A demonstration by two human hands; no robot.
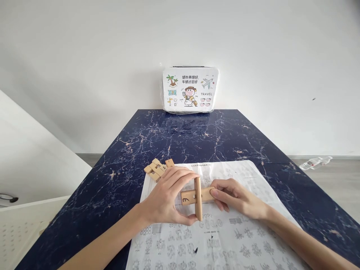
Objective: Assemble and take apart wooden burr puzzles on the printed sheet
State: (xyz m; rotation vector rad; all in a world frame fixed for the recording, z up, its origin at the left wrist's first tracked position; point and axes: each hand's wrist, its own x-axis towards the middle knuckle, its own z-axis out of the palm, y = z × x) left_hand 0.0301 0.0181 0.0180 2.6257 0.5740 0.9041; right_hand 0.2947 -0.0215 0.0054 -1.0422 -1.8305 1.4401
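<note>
My left hand (165, 198) grips an upright wooden puzzle piece (198, 200), fingertips at its top end and thumb at its bottom end. Crossing it is a flat wooden puzzle piece (208, 194) with a dark hand-drawn mark near its left end and a small hole or notch by the crossing. My right hand (236, 197) pinches the right end of that flat piece between thumb and fingers. Whether the two pieces interlock or only cross, I cannot tell. Behind my left hand lie several notched wooden pieces (156, 170), partly hidden by it.
Below my hands a printed instruction sheet (174, 258) with many small diagrams covers the near part of the dark blue marbled table (194, 138). At the far edge a white cartoon-printed case (191, 90) leans against the wall. Clear plastic packaging (315, 162) lies beyond the right edge.
</note>
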